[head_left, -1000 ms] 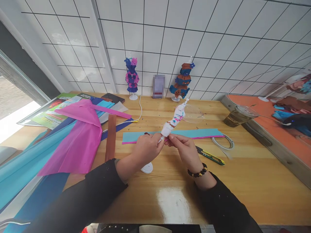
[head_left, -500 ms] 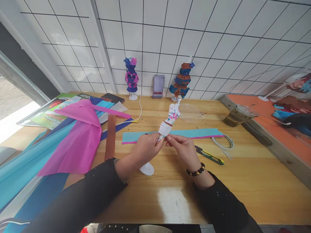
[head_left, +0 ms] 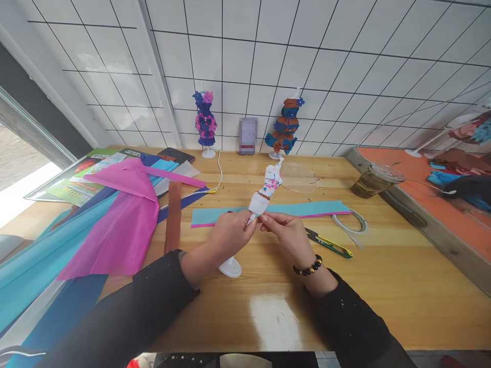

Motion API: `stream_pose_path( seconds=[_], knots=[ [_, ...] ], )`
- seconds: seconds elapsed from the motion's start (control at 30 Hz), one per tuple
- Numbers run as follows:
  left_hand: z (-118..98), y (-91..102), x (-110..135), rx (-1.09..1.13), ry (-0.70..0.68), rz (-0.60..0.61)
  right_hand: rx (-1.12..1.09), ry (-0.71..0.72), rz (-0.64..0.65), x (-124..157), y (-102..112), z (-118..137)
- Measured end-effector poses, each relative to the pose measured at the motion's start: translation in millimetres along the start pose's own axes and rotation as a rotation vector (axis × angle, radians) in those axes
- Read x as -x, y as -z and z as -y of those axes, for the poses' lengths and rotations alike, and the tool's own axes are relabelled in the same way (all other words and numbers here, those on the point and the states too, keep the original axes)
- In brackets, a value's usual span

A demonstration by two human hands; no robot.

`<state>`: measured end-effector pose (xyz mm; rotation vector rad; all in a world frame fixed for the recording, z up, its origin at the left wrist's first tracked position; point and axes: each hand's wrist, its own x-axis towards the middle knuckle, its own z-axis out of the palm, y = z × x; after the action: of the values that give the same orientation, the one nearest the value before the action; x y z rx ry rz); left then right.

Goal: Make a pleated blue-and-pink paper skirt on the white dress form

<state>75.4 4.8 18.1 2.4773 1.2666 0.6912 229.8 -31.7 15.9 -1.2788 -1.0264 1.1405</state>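
Left hand point(head_left: 230, 235), right hand point(head_left: 288, 236) together over desk point(head_left: 383, 291) middle, both pinching doll point(head_left: 266, 191) at stem. Doll tilted toward far edge, likely exposing stem to fingertips. Blue strip point(head_left: 307, 209) just beyond.

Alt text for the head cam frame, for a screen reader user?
Left hand and right hand pinch the stem of a white, paint-splashed miniature dress form, tilted over a wooden table. A teal paper strip, yellow-handled snips and a tape ring lie nearby; pink tissue paper lies left, two dressed figures stand at the tiled wall.
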Motion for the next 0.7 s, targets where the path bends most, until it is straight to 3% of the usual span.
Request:
stream_pose_path(
  seconds=[0.27,0.4,0.5,0.6,0.7],
  knots=[
    [-0.4,-1.0,-0.3,0.008,0.003,-0.009,0.015,0.006,-0.032,1.3,-5.3,4.8],
    [-1.1,0.6,-0.9,0.111,0.043,-0.002,0.13,0.05,0.0,0.6,-4.0,2.1],
    [-1.5,0.6,-1.1,0.197,0.118,-0.007,0.416,0.185,-0.072,2.3,-2.4,-0.7],
    [-3.7,1.8,-1.8,0.28,0.221,-0.016,0.727,0.415,-0.19,3.8,-1.5,-2.5],
    [-8.4,4.2,-2.3,0.376,0.258,0.035,0.836,0.66,-0.168,3.4,-2.3,-2.7]
  ],
)
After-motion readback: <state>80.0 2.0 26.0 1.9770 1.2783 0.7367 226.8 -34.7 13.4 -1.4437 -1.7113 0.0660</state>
